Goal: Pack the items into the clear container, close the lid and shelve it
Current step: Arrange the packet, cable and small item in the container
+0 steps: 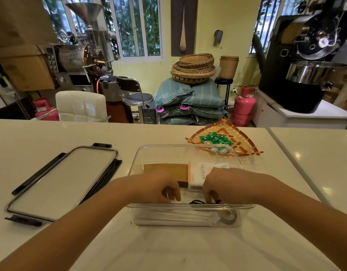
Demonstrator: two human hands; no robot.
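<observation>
Reaching into clear container (185,153), rigid, slippery, likely light: both hands (160,187) curled on contents; lid (61,182) at nine o'clock.

Pretty sure this is a small coffee roastery, more workshop than cafe. Past the far edge of the white counter (90,133) there's a steel drum roaster with a big hopper (84,45) off to the left, a bigger black roaster (309,55) to the right, and pink gas cylinders (244,105) beside both. Straight behind the counter sit stacked sacks (190,102) topped with woven trays (194,68).
</observation>
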